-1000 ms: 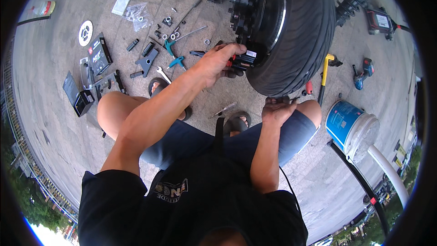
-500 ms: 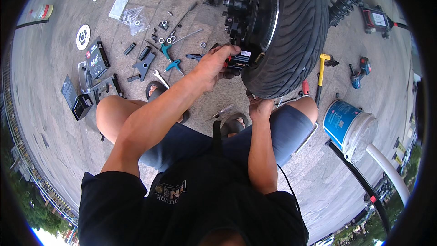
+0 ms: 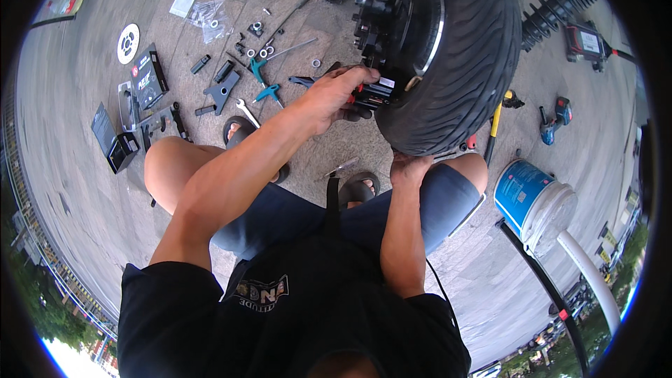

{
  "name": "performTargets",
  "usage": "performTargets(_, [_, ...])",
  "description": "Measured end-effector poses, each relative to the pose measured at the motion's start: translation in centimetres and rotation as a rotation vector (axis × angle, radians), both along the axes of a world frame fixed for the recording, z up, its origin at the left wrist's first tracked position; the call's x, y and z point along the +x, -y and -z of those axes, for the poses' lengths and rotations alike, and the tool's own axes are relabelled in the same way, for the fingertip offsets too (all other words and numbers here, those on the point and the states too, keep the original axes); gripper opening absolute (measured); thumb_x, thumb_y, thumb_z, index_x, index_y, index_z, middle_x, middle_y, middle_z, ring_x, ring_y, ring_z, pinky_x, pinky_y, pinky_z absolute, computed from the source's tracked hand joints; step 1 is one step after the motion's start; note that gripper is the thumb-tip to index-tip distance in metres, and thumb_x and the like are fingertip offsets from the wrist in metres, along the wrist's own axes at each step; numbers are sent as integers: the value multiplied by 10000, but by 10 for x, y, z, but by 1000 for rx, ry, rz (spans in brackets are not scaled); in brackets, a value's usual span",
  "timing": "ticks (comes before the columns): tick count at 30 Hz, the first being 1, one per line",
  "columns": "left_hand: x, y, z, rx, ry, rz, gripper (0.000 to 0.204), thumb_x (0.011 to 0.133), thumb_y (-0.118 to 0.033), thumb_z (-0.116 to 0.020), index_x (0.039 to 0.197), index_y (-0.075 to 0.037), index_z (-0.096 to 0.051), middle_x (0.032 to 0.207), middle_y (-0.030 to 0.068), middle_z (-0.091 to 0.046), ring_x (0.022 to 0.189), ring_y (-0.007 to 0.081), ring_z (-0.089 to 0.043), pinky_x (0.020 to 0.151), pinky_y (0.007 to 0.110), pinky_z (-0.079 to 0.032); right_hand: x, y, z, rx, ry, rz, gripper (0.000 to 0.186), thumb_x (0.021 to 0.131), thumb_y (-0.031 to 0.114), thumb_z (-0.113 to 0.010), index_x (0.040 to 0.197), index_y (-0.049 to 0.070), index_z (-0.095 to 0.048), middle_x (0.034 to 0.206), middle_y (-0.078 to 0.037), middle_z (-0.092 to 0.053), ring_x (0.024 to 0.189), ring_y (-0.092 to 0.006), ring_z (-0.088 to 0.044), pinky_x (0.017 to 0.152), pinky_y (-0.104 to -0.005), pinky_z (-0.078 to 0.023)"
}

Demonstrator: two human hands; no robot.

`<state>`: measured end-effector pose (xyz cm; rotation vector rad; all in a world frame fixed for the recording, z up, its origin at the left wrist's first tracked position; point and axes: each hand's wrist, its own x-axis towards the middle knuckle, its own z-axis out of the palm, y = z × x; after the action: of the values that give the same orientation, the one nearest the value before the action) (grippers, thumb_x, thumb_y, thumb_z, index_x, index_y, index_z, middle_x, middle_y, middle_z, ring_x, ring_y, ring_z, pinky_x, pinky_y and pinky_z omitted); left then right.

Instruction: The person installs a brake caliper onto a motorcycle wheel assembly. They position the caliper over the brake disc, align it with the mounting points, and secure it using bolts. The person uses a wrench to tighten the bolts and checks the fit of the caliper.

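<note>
My left hand (image 3: 337, 98) is closed around a black boxy part (image 3: 376, 92) with red details and a pale label, thumb on top. It holds this part against the inner side of a thick-treaded tyre (image 3: 465, 63), just below the black hub and fork assembly (image 3: 378, 17). Below the tyre's lower edge, my right hand (image 3: 409, 168) touches the rubber from underneath. Its fingers are mostly hidden behind the tyre, so their grip does not show. A dark flat tool (image 3: 301, 81) lies on the paving beside my left hand.
Teal-handled hex keys (image 3: 267, 93), a spanner (image 3: 246, 113) and a dark triangular bracket (image 3: 223, 89) lie at left, near open boxes (image 3: 148, 77) and a white disc (image 3: 128, 43). At right are a yellow hammer (image 3: 496, 122), a cordless drill (image 3: 556, 120) and a blue-white bucket (image 3: 525, 192).
The wheel sits slightly farther right in the picture, and my left hand with the boxy part has shifted right along with it. My right hand has moved slightly right, with its fingers more hidden.
</note>
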<state>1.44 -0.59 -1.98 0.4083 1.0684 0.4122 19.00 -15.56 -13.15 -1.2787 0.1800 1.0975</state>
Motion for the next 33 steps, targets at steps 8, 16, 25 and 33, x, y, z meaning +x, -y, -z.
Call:
performTargets(8, [-2, -2, 5, 0, 45, 49, 402, 838, -350, -618, 1131, -77, -584, 1042, 97, -642, 920, 202, -610, 751, 339, -506, 9, -2, -18, -94, -24, 114, 560, 946, 491, -386, 1358, 113, -407, 1367, -70, -456, 1190, -261, -463, 957, -425, -387])
performTargets(16, [-2, -2, 3, 14, 6, 63, 371, 829, -349, -614, 1094, -91, -605, 999, 75, -633, 865, 183, -596, 722, 310, -494, -1, -4, -5, -78, -223, -151, 501, 902, 495, -480, 1255, 143, -524, 1241, -29, -564, 1157, -217, -499, 984, -454, -381])
performTargets(25, [-1, 2, 0, 8, -6, -7, 356, 799, -367, -644, 1054, -120, -625, 961, 36, -644, 830, 161, -594, 685, 307, -457, -1, 5, 10, -87, -84, 60, 521, 941, 468, -394, 1305, 99, -440, 1265, -78, -509, 1132, -264, -485, 930, -405, -424])
performTargets(33, [-2, 1, 14, -55, 2, 1, 374, 796, -370, -663, 1074, -125, -616, 970, 33, -649, 832, 165, -617, 681, 310, -460, 1, 10, -8, -102, -78, 55, 589, 964, 493, -337, 1414, 114, -358, 1398, -79, -450, 1236, -256, -455, 916, -392, -402])
